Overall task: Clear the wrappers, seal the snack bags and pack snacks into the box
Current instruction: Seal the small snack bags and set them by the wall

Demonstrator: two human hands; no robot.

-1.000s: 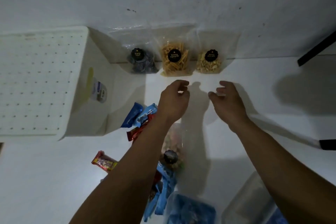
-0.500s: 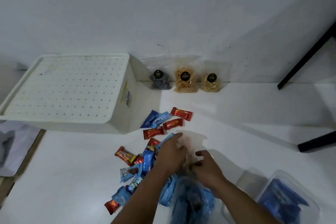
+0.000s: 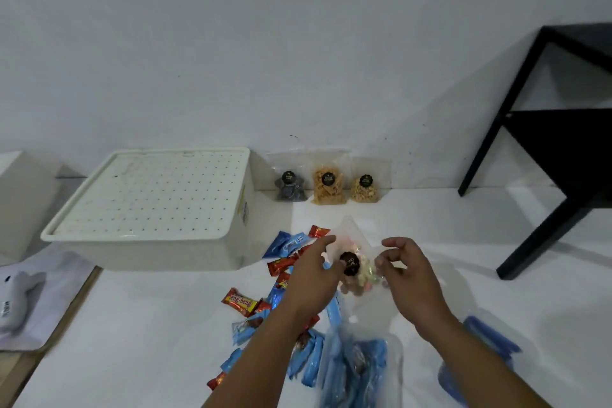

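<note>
Change: hands that were stretched toward the three sealed bags at the wall a second ago, then down among the pile half a second ago, now hold up a fourth clear snack bag [image 3: 356, 270] between them, above the scattered bars.
Left hand [image 3: 314, 278]: grip pinches the bag's left side, thumb by its round dark label; fingers curl round the film.
Right hand [image 3: 402, 270]: grip pinches the bag's right edge with curled fingertips.
Snack bag: clear pouch of pale, pinkish pieces, lifted off the desk [image 3: 149, 325] and tilted, its top corner pointing away; whether its mouth is sealed cannot be told, as the film is nearly invisible here.
Sealed bags [image 3: 328, 187]: three stand in a row against the wall, just right of the box.
Box [image 3: 155, 209]: white, its perforated lid in place, well left of the hands.
Bars [image 3: 241, 301]: red and blue wrapped snacks lie loose on the desk under the left arm.
Blue packs [image 3: 357, 368]: lie in a clear sack near the bottom edge.
Meaning: sealing probably moves to this fourth bag; packing has not begun, since the box is lidded.
</note>
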